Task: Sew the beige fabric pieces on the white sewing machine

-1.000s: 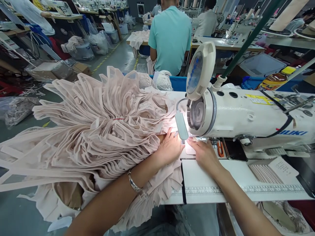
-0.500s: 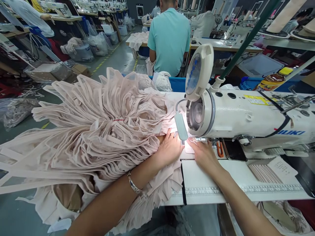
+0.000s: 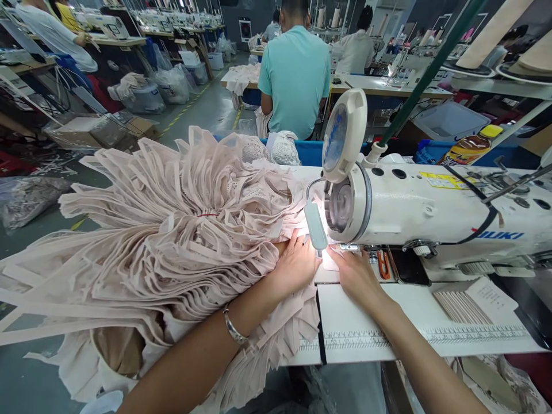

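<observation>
My left hand [image 3: 296, 263] lies flat with fingers stretched out beside the needle area of a white sewing machine [image 3: 397, 204], against the pale pink fabric there. My right hand [image 3: 357, 276] rests on the machine bed just right of the needle area, its index finger reaching left; the other fingertips are partly hidden under the machine head. A small grey lamp [image 3: 316, 227] lights the spot between both hands and covers the stitching point. A big heap of pale pink garment pieces [image 3: 172, 230], gathered with red thread [image 3: 207, 215], spreads left of the machine and under my left forearm.
Orange thread snips [image 3: 383, 264] and a dark flat object [image 3: 411, 265] lie right of my right hand. Bundled beige strips with a written card [image 3: 494, 299] sit on the table, near a printed ruler [image 3: 366, 340]. Behind, a bottle [image 3: 468, 146] stands; a person in turquoise [image 3: 295, 80] sits ahead.
The whole view has shifted slightly downward and left with the head. Both hands stay at the needle area in nearly the same pose.
</observation>
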Available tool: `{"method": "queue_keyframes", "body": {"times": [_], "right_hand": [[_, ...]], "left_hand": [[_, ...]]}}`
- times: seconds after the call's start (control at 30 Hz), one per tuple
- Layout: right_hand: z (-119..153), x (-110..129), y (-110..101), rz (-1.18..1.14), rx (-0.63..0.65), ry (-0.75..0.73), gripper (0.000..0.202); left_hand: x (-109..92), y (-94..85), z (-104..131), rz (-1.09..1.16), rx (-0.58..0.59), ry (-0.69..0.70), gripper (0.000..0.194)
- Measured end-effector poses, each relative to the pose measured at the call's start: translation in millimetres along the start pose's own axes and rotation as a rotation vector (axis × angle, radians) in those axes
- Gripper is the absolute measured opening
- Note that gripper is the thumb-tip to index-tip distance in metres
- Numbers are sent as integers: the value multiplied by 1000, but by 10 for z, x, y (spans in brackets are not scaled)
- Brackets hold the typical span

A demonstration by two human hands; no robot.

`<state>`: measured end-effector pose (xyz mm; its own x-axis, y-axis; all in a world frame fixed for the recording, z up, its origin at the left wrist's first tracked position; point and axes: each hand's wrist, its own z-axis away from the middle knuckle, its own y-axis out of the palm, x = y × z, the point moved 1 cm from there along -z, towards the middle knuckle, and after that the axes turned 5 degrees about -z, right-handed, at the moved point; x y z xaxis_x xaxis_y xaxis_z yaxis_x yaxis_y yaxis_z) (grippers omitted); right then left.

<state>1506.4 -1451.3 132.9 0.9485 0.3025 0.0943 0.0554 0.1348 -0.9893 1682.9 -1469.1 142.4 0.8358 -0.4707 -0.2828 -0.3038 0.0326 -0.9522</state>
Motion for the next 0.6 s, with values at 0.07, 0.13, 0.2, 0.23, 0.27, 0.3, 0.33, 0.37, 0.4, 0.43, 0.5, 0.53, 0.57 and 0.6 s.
{"method": "queue_keyframes", "body": {"times": [0.07, 0.13, 0.2, 0.23, 0.27, 0.3, 0.33, 0.37, 0.4, 0.43, 0.5, 0.53, 0.57, 0.6], "right_hand": [[2, 14, 0, -1, 1, 6, 69], [9, 30, 4, 10, -34, 7, 66], [17, 47, 10, 33, -87, 7, 61], [19, 55, 13, 48, -113, 6, 58], [19, 62, 14, 62, -136, 4, 56], [16, 67, 15, 73, -152, 2, 54], [10, 70, 16, 77, -157, 2, 52], [0, 70, 17, 74, -151, 8, 50], [-12, 67, 21, 63, -134, 19, 47], [-25, 60, 26, 43, -111, 33, 43], [-46, 34, 45, -7, -72, 61, 38], [-50, 16, 58, -28, -64, 72, 38], [-49, -5, 72, -41, -67, 77, 37], [-40, -26, 85, -46, -88, 76, 37]], "left_hand": [[0, 13, 4, -11, -7, 10, 28], [0, 30, 15, -18, -27, 22, 28], [3, 36, 23, -26, -61, 28, 27], [10, 33, 21, -29, -73, 13, 27], [24, 23, 10, -30, -77, -20, 27], [46, 8, -11, -29, -81, -70, 25], [74, -12, -43, -25, -89, -129, 23], [105, -36, -85, -17, -102, -190, 20], [138, -62, -134, -8, -117, -251, 21], [165, -87, -186, -4, -132, -304, 24], [186, -130, -264, -19, -136, -354, 33], [172, -145, -275, -46, -123, -336, 36], [140, -158, -257, -89, -102, -285, 37], [93, -167, -207, -144, -74, -215, 36]]}}
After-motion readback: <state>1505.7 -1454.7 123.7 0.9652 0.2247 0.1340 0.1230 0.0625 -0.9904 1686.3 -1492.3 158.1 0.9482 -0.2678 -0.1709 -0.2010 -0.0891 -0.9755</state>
